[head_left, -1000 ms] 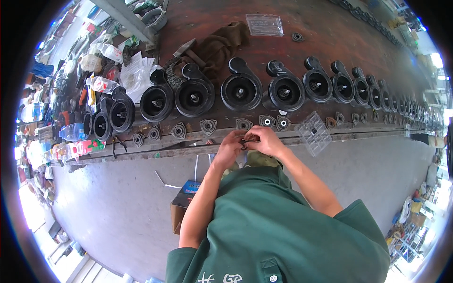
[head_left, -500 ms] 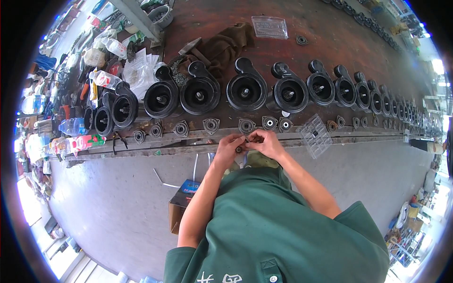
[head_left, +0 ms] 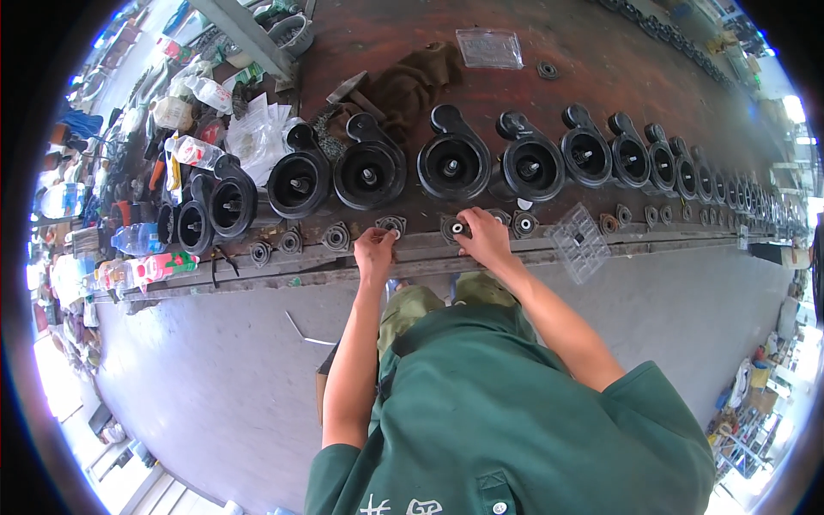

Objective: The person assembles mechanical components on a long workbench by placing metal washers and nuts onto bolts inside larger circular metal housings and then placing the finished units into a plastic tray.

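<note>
At bench edge (head_left: 665, 244) | flanged parts (head_left: 390, 222) upward, bore axis vertical | left hand (head_left: 375, 255), right hand (head_left: 487, 240): fingers' closure unclear

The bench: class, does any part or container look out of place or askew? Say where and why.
Two things. One small metal flange lies apart behind the black housings, while similar flanges line the front. The clear plastic tray sits at an angle, apparently jutting past the front edge of the bench.
</note>
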Motion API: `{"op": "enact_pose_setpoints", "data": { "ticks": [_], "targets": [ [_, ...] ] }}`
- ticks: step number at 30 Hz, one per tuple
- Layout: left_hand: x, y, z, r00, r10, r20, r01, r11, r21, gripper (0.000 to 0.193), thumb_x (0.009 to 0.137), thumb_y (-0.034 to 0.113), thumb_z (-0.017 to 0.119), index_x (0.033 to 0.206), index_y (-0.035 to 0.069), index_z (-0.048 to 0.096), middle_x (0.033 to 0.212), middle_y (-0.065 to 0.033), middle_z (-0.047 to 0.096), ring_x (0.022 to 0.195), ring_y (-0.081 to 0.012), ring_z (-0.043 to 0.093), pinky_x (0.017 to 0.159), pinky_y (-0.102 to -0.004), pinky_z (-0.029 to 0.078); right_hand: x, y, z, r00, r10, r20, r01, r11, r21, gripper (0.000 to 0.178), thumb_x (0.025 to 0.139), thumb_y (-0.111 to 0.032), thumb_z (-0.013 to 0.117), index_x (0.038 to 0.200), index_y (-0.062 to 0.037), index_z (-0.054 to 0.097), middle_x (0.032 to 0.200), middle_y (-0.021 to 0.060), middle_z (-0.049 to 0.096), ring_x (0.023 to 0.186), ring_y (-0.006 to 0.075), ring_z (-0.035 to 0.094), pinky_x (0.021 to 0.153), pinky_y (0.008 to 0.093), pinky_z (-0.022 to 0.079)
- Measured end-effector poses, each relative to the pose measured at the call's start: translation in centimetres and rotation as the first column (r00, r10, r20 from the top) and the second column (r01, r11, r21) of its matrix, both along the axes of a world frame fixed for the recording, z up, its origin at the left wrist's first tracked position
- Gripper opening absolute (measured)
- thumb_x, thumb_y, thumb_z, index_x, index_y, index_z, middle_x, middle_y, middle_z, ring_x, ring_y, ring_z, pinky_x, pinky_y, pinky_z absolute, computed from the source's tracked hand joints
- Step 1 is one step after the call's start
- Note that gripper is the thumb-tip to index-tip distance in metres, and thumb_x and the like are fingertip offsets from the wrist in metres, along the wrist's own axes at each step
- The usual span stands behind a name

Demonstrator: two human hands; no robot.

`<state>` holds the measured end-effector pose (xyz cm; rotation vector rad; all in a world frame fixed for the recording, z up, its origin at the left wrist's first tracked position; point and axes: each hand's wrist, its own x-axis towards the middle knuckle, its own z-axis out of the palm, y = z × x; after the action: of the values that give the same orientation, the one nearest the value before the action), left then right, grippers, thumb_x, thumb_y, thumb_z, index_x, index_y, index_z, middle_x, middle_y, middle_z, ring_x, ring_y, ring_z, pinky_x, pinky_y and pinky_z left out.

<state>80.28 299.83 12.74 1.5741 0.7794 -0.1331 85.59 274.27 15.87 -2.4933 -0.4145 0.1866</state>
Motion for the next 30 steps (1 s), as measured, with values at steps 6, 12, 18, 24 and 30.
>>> {"op": "enact_pose_setpoints", "data": {
  "ticks": [6,12,18,24,30],
  "targets": [
    [1.2,1.2,-1.2,0.999,-0.039,0.006,0.037,0.973,0.229,0.019,0.086,0.014,0.078,0.091,-0.003,0.072,0.070,-0.0072,0.071,0.051,-0.0110,0.058,0.047,-0.0277,0.044,-0.2,-0.4,0.0,0.999,0.022,-0.046,-0.021,1.000,0.011,0.032,0.081,-0.020,0.079,0.110,-0.0114,0.068,0.104,0.0069,0.065,0.099,0.0313,0.067,0.079,0.0445,0.057],
    [2.1,0.6,-0.3,0.999,-0.044,-0.031,0.051,0.950,0.307,0.022,0.083,0.015,0.082,0.088,-0.003,0.071,0.070,-0.0085,0.073,0.054,-0.0120,0.063,0.052,-0.0284,0.048,0.0,-0.8,0.0,0.999,0.034,-0.018,-0.034,0.999,0.004,0.025,0.083,-0.021,0.078,0.105,-0.0115,0.069,0.100,0.0056,0.065,0.097,0.0302,0.068,0.077,0.0436,0.057],
    [2.1,1.0,-1.0,0.996,-0.054,-0.069,0.078,0.904,0.421,0.028,0.082,0.026,0.081,0.081,0.000,0.071,0.069,-0.0093,0.075,0.063,-0.0190,0.072,0.066,-0.0332,0.056,0.3,-0.1,1.0,0.995,0.100,0.027,-0.100,0.995,-0.011,0.028,0.080,-0.020,0.078,0.104,-0.0096,0.069,0.101,0.0058,0.065,0.102,0.0292,0.066,0.079,0.0430,0.057],
    [0.5,3.5,1.2,0.962,0.272,-0.024,-0.227,0.748,-0.624,0.033,0.107,0.030,0.054,0.111,-0.002,0.056,0.098,-0.0204,0.069,0.079,-0.0282,0.069,0.065,-0.0377,0.056,0.6,0.0,0.5,0.996,0.087,-0.017,-0.088,0.995,-0.043,0.030,0.080,-0.022,0.079,0.106,-0.0094,0.069,0.102,0.0060,0.065,0.103,0.0281,0.065,0.080,0.0441,0.057],
    [-2.3,4.1,4.8,0.957,0.289,0.015,-0.155,0.553,-0.819,0.035,0.110,0.029,0.048,0.118,-0.004,0.052,0.114,-0.0241,0.066,0.104,-0.0335,0.067,0.091,-0.0453,0.055,-1.3,7.4,5.0,0.957,0.234,0.170,-0.258,0.956,0.139,0.031,0.083,-0.032,0.078,0.106,-0.0124,0.070,0.103,0.0039,0.067,0.098,0.0271,0.068,0.076,0.0402,0.058]
  ]
}}
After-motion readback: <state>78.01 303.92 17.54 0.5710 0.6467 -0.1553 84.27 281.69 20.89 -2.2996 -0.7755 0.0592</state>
